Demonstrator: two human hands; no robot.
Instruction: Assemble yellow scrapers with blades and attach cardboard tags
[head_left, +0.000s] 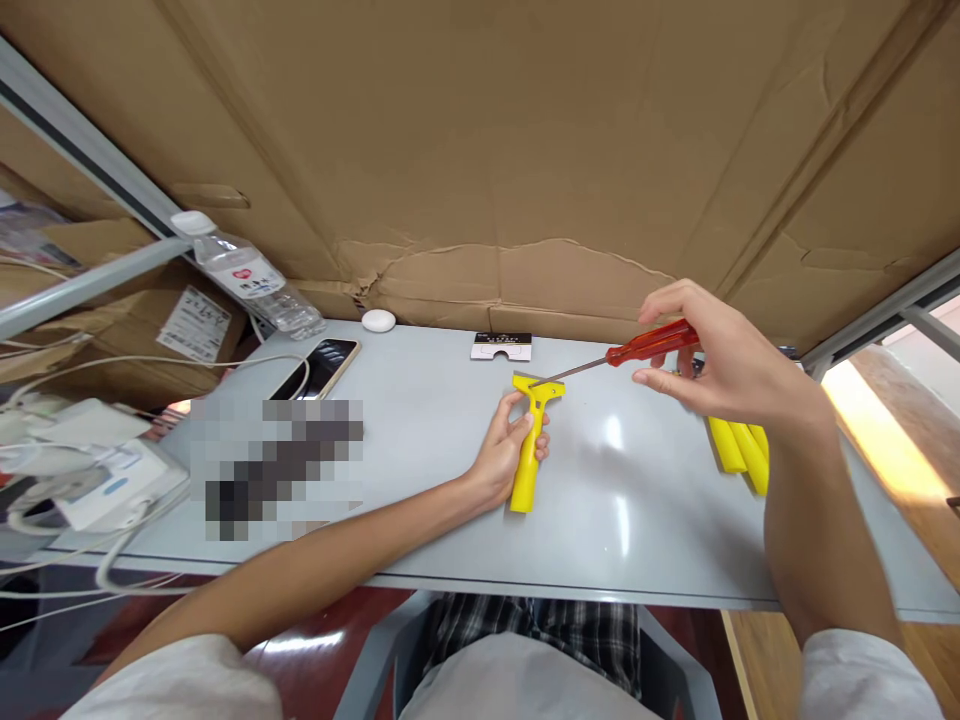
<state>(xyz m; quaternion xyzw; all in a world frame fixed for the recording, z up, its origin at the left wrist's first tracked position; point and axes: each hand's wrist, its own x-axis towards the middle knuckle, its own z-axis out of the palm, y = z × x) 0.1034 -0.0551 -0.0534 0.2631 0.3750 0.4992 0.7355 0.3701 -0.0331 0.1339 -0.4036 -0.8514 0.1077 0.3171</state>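
A yellow scraper [527, 470] with a T-shaped head is held by its handle in my left hand [496, 455], close over the grey table. My fingers wrap round the handle just below the head. In my right hand [739, 360] is a screwdriver [651, 344] with a clear red handle, gripped near its butt end with the fingers loosely bent. Its thin shaft slants down to the left, and the tip meets the scraper's head on its left side. Whether the tip sits in a screw is too small to tell.
Several yellow handles [726, 445] lie at the right, partly behind my right forearm. A black-and-white packet [501, 347], a white oval object [379, 320], a phone [330, 365] and a plastic bottle [259, 280] line the back. Cables and a power strip [120, 490] crowd the left; cardboard [495, 150] walls the rear.
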